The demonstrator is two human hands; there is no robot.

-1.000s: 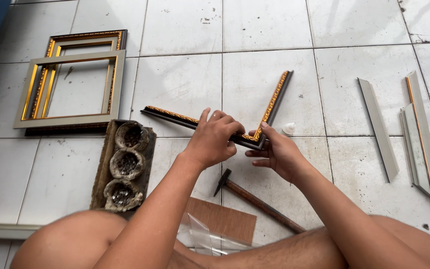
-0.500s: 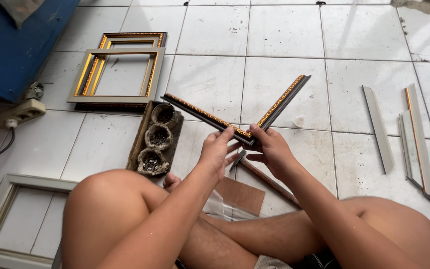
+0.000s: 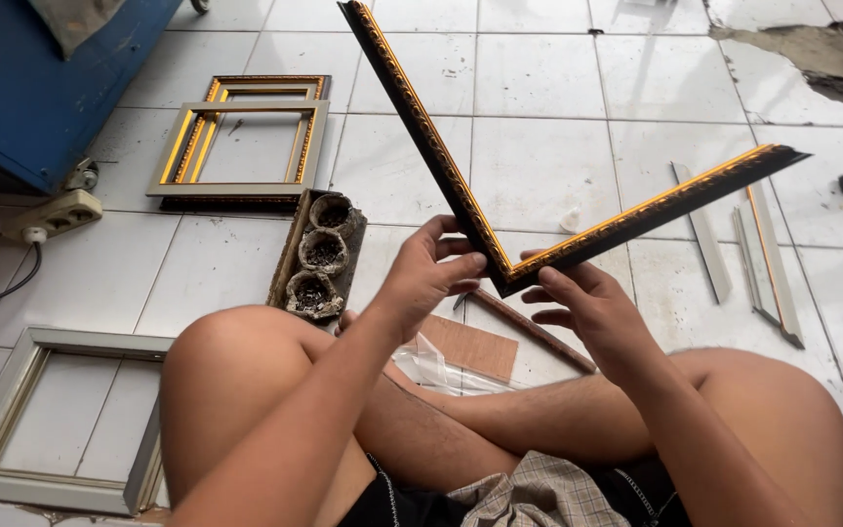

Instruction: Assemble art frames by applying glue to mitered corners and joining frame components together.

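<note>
Both hands grip the dark, gold-edged frame corner point(image 3: 501, 270) in the air over the lap: left hand point(image 3: 421, 278) closed on the arm running to 11 o'clock, right hand point(image 3: 582, 303) pinching the arm toward 2 o'clock, the joint between them

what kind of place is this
Probably a small, informal picture-framing workshop on a tiled floor: finished frames lie about, loose moulding strips wait nearby, and both hands hold a joined corner of dark gold-trimmed moulding.
</note>
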